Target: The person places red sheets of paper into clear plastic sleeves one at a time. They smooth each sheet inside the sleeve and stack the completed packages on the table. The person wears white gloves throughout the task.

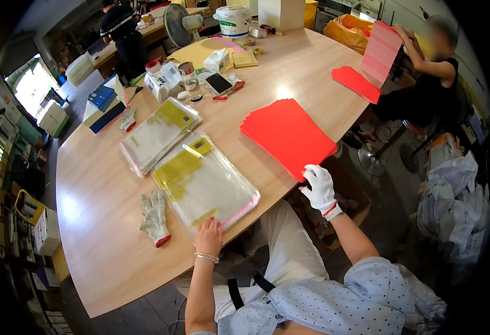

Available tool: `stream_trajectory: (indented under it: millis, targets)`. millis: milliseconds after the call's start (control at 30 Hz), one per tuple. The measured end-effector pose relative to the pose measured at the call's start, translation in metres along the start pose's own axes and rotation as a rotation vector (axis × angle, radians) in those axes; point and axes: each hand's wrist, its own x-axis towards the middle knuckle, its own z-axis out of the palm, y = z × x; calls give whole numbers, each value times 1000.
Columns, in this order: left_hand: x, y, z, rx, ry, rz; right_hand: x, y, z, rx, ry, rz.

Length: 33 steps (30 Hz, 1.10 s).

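My bare left hand (208,237) lies with its fingers on the near edge of a stack of clear plastic bags (222,181), which have yellow-green print and a pink strip. To the right, my right hand (319,188), in a white glove, has its thumb and fingertips around the near corner of a fanned stack of red sheets (289,134). That corner reaches the table's front edge. A second stack of printed clear bags (161,134) sits just behind the first. Beside my left hand rests a loose white glove (155,218) with a red cuff.
Behind the bags stand a glass jar (190,81), a phone (218,84) and a tissue pack (216,60). A fan (179,25) and a white bucket (233,22) are farther back. At right, a seated person holds up a red sheet (380,53) near more red sheets (356,82).
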Motion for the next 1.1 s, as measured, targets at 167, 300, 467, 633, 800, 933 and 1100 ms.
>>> stream_trajectory:
  millis: [167, 300, 467, 633, 800, 933, 1100]
  targets:
    - [5, 2, -1, 27, -32, 1, 9, 20, 4, 2, -41, -99]
    - [9, 1, 1, 42, -72, -53, 27, 22, -6, 0, 4, -194]
    - [9, -3, 8, 145, 0, -28, 6, 1, -38, -17, -79, -227]
    - [13, -11, 16, 124, 83, 30, -62, 24, -13, 452, 186, 250]
    - [20, -36, 26, 170, -61, -25, -39, 62, 2, 1821, -38, 1251]
    - [25, -43, 27, 127, -17, 16, -33, 90, 5, 1592, -212, 908]
    - [31, -35, 12, 165, 38, 46, -51, 22, -60, 1455, -27, 859]
